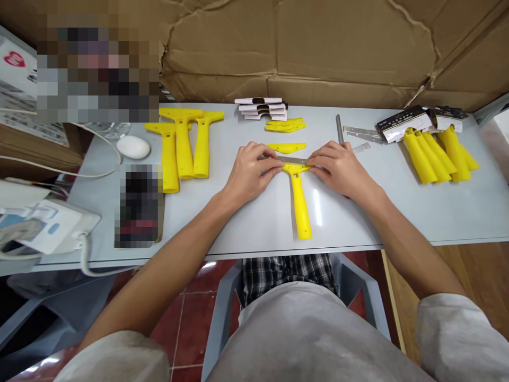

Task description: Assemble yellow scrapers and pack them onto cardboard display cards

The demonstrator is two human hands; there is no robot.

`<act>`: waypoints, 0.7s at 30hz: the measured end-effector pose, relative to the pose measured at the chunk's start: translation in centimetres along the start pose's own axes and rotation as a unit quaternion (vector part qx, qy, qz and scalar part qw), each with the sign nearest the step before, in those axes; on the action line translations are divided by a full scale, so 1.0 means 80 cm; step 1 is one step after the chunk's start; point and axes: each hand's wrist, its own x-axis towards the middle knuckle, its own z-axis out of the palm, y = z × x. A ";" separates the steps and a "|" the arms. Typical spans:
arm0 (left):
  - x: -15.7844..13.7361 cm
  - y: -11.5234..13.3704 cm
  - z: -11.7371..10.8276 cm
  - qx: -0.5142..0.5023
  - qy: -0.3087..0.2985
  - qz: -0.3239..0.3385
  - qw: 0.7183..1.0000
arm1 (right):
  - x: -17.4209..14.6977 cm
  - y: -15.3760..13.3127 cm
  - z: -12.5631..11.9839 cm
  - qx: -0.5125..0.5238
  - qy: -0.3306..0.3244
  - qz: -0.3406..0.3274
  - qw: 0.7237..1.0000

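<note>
A yellow scraper handle (pixel 301 207) lies in front of me, its wide head away from me and its grip pointing toward me. Along the top of that head runs a thin metal blade (pixel 292 159). My left hand (pixel 254 168) pinches the blade's left end, its fingertips touching the head's corner. At the opposite end, my right hand (pixel 337 165) is closed on the blade too. Just beyond the blade is a loose yellow strip (pixel 287 147), with several similar yellow strips (pixel 284 125) piled farther back. A small red bit shows under my right hand; what it belongs to is mostly hidden.
Several yellow handles (pixel 185 148) lie left, beside a white oval object (pixel 133 147). White cards (pixel 260 109) are stacked at the back. Rightward are a grey metal rod (pixel 339 128), loose blades (pixel 362 133) and carded yellow scrapers (pixel 423 156). A white power strip (pixel 59 225) sits at left; cardboard (pixel 302 48) stands behind.
</note>
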 end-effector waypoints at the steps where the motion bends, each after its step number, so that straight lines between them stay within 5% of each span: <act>1: 0.000 0.000 0.000 0.001 0.002 0.002 1.000 | 0.000 0.000 -0.001 0.001 -0.002 0.001 1.000; 13: 0.000 -0.005 0.004 0.003 -0.020 -0.019 1.000 | 0.001 0.005 0.001 -0.004 0.041 -0.001 0.999; 18: -0.001 -0.007 0.005 -0.002 -0.014 -0.013 1.000 | -0.024 0.008 -0.007 -0.067 0.161 0.164 0.971; 21: -0.001 -0.008 0.005 -0.002 -0.014 -0.006 1.000 | -0.046 0.005 -0.003 -0.080 0.130 0.239 0.959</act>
